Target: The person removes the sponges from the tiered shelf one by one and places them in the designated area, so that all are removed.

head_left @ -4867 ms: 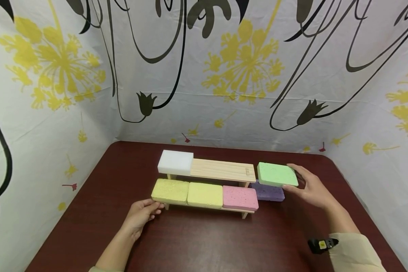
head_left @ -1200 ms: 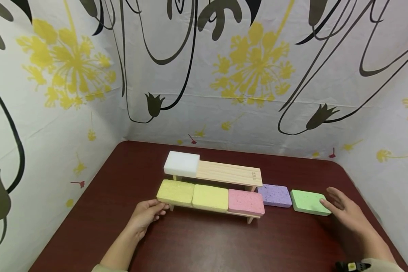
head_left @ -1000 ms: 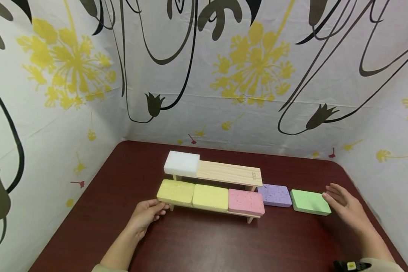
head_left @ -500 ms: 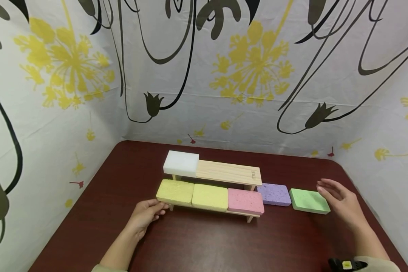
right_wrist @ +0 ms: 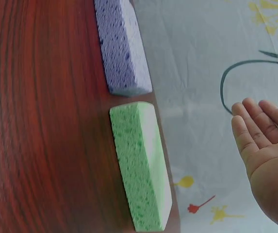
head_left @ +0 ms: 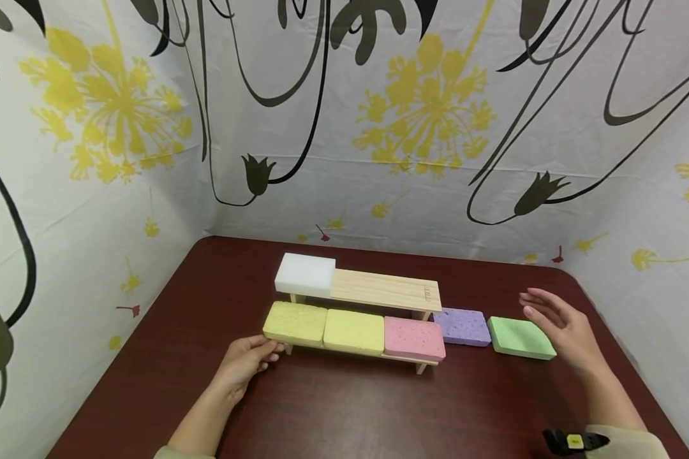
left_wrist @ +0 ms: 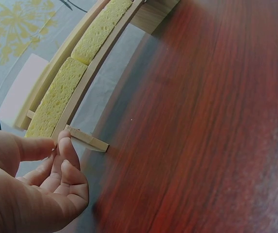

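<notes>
My left hand pinches the left end of the front wooden shelf between thumb and fingers; the other fingers curl below, by a short wooden leg. Two yellow sponges and a pink sponge lie in a row on that shelf. My right hand is raised empty beside the green sponge, fingers extended and apart from it in the right wrist view. This sponge lies flat on the table, with a small gap between it and the purple sponge.
Behind the front row stands a higher wooden shelf, with a white sponge on its left end. The purple sponge sits at the right end of the shelves. Patterned cloth encloses the dark red table at the back and sides.
My right hand has set the green sponge down to the right of the purple one and let go. It has since risen and drifted left; my left hand keeps its pinch.
</notes>
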A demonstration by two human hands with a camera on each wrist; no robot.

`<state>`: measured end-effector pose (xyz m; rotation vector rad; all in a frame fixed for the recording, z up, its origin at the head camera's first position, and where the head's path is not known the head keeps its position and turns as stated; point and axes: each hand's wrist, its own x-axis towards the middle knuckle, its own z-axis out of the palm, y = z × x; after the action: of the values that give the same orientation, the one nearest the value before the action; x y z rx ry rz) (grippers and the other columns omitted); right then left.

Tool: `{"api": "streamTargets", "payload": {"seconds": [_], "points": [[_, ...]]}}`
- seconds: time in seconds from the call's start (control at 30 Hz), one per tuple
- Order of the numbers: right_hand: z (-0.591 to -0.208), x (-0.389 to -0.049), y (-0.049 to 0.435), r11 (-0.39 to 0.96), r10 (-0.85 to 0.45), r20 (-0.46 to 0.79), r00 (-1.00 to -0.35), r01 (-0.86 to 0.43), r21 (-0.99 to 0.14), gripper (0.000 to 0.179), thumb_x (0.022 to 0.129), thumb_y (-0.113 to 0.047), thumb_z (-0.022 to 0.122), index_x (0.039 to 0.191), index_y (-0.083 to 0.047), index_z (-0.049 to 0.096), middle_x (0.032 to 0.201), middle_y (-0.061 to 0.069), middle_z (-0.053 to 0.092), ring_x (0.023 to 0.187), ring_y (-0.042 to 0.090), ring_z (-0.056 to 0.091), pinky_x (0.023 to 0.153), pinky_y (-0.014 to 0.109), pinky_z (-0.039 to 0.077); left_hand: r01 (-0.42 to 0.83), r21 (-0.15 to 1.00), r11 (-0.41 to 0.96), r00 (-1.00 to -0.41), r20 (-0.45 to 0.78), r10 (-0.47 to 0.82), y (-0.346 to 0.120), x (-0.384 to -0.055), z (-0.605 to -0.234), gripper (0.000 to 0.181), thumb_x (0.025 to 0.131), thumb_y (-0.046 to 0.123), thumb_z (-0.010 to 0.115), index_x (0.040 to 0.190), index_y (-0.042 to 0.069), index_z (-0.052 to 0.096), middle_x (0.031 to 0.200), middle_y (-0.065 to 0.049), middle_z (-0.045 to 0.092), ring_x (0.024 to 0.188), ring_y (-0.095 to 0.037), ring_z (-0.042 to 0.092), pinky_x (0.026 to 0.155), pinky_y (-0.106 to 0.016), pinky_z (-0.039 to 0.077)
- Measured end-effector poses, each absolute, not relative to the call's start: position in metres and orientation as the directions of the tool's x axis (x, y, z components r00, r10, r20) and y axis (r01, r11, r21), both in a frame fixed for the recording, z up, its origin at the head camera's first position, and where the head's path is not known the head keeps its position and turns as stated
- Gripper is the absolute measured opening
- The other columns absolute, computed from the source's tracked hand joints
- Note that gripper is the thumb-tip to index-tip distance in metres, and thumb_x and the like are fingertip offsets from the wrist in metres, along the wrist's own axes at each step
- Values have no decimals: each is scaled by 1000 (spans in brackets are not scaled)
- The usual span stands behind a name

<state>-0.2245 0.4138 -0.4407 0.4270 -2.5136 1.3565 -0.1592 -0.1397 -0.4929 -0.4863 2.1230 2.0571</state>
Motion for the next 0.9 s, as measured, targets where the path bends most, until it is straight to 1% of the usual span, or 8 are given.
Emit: {"api": "streamTargets", "payload": {"seconds": [0.17,0.37,0.47,0.63,0.77,0.9], "points": [[-437,-227,405,512,-143,368,-919,-387,-767,45,100,0,61,144,1,50,126,-14,65,112,-6,60,86,7,47,-324,946,12,-939,-320,-124,-140,-159,-493,27,101,6,59,121,-11,65,98,-10,74,81,-14,64,64,-21,50],[-433,-230,396,476,-192,383,-904,-427,-769,49,99,3,60,146,0,49,130,-16,63,116,-3,59,88,8,47,-332,943,9,-936,-328,-127,-140,-159,-492,25,101,4,58,119,-11,66,100,-12,74,81,-14,64,64,-20,50],[-430,-231,390,467,-200,377,-904,-426,-775,48,99,3,59,146,1,49,131,-15,63,117,-2,60,89,9,47,-334,942,8,-935,-331,-126,-139,-159,-492,25,101,4,58,118,-11,66,100,-12,74,82,-14,64,65,-21,50],[-425,-232,381,462,-212,368,-906,-424,-779,47,100,1,59,145,2,49,131,-15,62,118,-2,59,88,10,48,-333,943,3,-935,-330,-126,-139,-159,-492,23,101,4,58,117,-11,66,99,-11,74,81,-14,64,65,-21,50],[-422,-232,374,455,-223,368,-903,-430,-780,47,99,2,60,145,4,48,130,-18,61,118,-3,59,88,10,49,-332,943,2,-936,-329,-126,-139,-159,-492,23,101,4,58,116,-11,66,100,-12,74,81,-14,65,65,-21,50],[-419,-233,369,443,-225,374,-900,-436,-783,48,98,3,61,144,5,48,130,-16,62,118,-2,59,89,11,49,-331,944,0,-936,-328,-127,-139,-159,-492,22,100,4,58,115,-10,67,99,-12,74,81,-14,64,65,-21,50]]}}
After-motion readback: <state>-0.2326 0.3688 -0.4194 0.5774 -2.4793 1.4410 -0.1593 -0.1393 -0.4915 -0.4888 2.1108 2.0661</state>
